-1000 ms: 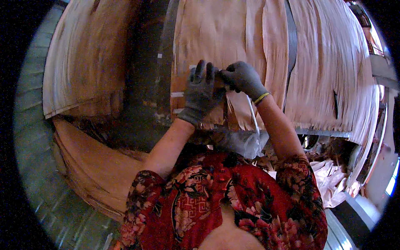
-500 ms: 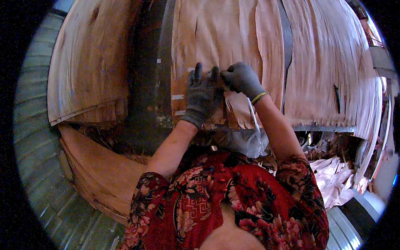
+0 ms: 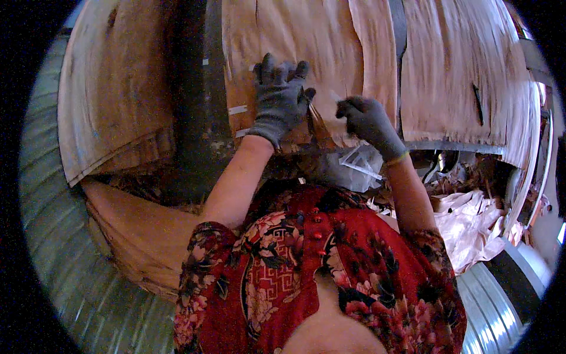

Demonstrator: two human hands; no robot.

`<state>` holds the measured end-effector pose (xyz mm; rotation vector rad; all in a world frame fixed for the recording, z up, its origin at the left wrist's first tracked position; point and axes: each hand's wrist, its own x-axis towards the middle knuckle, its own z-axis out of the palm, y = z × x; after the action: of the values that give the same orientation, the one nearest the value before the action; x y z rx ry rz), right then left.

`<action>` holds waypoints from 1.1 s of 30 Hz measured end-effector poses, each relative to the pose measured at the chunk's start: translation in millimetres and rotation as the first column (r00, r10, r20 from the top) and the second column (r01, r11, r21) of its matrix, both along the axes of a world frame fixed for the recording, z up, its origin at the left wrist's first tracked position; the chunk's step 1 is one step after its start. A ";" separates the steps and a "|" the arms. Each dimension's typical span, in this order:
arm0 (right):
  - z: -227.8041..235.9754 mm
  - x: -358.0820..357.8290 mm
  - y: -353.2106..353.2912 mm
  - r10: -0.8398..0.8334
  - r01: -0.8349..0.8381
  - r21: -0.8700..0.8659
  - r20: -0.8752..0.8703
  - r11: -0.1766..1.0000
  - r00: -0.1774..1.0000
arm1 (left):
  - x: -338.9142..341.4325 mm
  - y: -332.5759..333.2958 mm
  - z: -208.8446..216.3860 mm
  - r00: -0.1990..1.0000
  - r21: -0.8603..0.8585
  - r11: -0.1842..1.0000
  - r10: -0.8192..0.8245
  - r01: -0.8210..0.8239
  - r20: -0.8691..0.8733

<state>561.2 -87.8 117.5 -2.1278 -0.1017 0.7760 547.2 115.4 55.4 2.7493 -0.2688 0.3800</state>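
Observation:
My left hand [image 3: 278,106], in a grey glove, lies with spread fingers on a thin tan wood veneer sheet [image 3: 306,35]. To its right a dark, narrow split [image 3: 318,121] runs up from the ragged near edge of the sheet. My right hand [image 3: 368,123], also gloved, is apart from the left with its fingers curled closed; what they hold, if anything, cannot be made out. A small pale piece [image 3: 335,95] shows near its fingertips. Below it, white strips [image 3: 361,164] hang by a clear plastic bag [image 3: 345,171].
Short white tape pieces [image 3: 237,110] mark the sheet's left edge. More veneer stands left [image 3: 124,76] and right [image 3: 442,65], a dark slim tool [image 3: 477,105] lying on the right one. Crumpled veneer scraps [image 3: 471,227] lie at lower right. A bent brown sheet [image 3: 141,236] sits lower left.
My right hand has drawn away from the left, toward the right and nearer me. My left hand has shifted slightly farther up the sheet. The whole view has moved a little.

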 end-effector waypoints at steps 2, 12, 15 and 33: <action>8.9 -13.8 -17.8 -0.045 0.050 0.032 -0.133 0.998 0.990 | -5.7 -1.3 14.9 0.997 -0.013 1.000 -0.006 0.005 -0.076; 36.0 -45.5 -54.3 -0.264 0.289 0.091 -0.219 0.953 0.939 | -8.7 5.6 21.1 0.969 0.045 0.997 -0.045 0.058 -0.243; 45.5 -38.5 -68.4 -0.350 0.385 0.227 -0.179 0.894 0.919 | -2.8 -5.6 46.2 0.998 -0.109 0.994 0.013 -0.020 -0.065; 34.0 -4.5 -74.3 -0.556 0.531 0.237 0.053 0.814 0.829 | 115.7 -75.7 15.7 0.987 -0.085 0.995 -0.063 0.051 -0.147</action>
<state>556.7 -162.0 151.5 -1.8548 0.3416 0.2770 662.9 39.7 71.2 2.6672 -0.2860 0.1644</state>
